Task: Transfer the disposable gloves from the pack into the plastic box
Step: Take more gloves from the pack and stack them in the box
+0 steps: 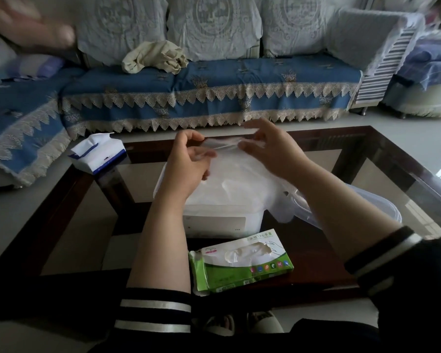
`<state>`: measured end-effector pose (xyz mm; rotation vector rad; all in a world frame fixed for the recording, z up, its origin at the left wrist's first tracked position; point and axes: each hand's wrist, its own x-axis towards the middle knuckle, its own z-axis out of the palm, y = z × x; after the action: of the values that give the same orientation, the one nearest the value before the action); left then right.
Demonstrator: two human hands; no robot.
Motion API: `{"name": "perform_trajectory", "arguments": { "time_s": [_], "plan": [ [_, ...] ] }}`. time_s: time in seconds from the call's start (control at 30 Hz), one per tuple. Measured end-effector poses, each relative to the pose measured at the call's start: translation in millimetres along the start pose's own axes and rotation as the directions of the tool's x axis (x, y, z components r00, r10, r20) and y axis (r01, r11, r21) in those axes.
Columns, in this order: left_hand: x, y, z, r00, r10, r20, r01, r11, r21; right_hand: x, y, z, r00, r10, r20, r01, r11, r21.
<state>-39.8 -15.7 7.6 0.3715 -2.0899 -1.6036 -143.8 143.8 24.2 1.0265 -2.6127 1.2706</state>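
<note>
Both forearms are bare from the wrist to near the elbow. The left sleeve [154, 312] is dark, almost black, pushed up the arm and ends in a cuff with two pale stripes running round it. The right sleeve [392, 256] is of the same dark cloth, with a like cuff: a broad pale stripe between dark bands. The left hand [188, 164] and right hand [267, 149] wear no rings, watch or gloves.
</note>
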Motion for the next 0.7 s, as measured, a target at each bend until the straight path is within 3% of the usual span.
{"name": "perform_trajectory", "arguments": {
  "time_s": [0.07,0.17,0.27,0.37,0.47,0.57,0.7],
  "plan": [
    [4,-9,-6,0.997,-0.025,-0.075,0.035,0.989,0.141,16,-2,6,0.999,-0.034,0.022,0.037,0.978,-0.207],
    [9,-25,-13,0.987,-0.055,-0.152,0.116,0.895,0.432,21,-16,16,0.986,-0.161,-0.044,0.110,0.825,-0.554],
    [13,-37,-16,0.983,-0.036,-0.180,0.132,0.818,0.559,11,-31,29,0.983,-0.181,-0.040,0.135,0.849,-0.512],
    [13,-45,-17,0.981,-0.026,-0.192,0.145,0.756,0.638,4,-34,43,0.968,0.011,0.250,0.122,0.850,-0.513],
    [9,-48,-16,0.990,-0.001,-0.141,0.108,0.647,0.755,7,-22,53,0.890,0.180,0.420,0.119,0.796,-0.594],
    [11,-54,-23,0.998,0.002,-0.059,0.051,0.485,0.873,14,-8,68,0.795,0.292,0.532,0.084,0.815,-0.573],
    [10,-56,-31,0.990,-0.136,-0.045,0.100,0.424,0.900,24,4,87,0.643,0.404,0.650,0.004,0.847,-0.531]
  ]
}}
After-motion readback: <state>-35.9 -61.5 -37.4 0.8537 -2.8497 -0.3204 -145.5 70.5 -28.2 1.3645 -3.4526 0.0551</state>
